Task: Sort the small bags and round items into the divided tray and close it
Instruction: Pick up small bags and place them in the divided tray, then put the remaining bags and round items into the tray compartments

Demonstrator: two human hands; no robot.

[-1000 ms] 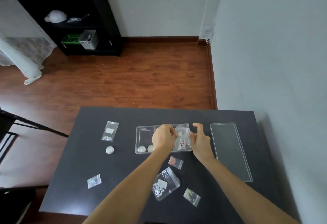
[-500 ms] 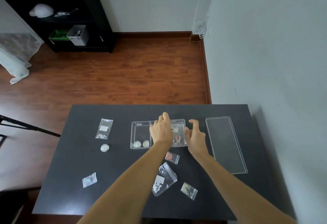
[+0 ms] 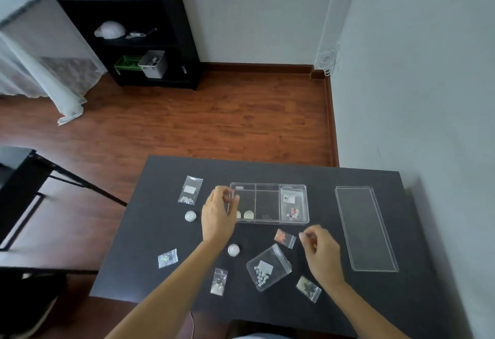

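Bags like the little pink bag (image 3: 284,238) look light, soft and slippery; I think pinching a corner works best. It lies just in front of the tray (image 3: 268,185), beside the right hand (image 3: 321,254), whose fingers curl loosely around nothing. The left hand (image 3: 218,214), half curled and empty, hovers at the tray's left end. Inside: two round items (image 3: 248,214) left, one bag (image 3: 292,204) right. The lid (image 3: 365,228) lies well to the tray's right.

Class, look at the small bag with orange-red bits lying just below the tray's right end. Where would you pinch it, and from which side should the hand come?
Pinch the empty sealed edge of the orange-red bag, at its lower-right end, coming from the right, where the right hand already hovers. The bag lies flat and tilted on the table; its contents sit toward the upper left, so that clear strip probably lifts easiest.
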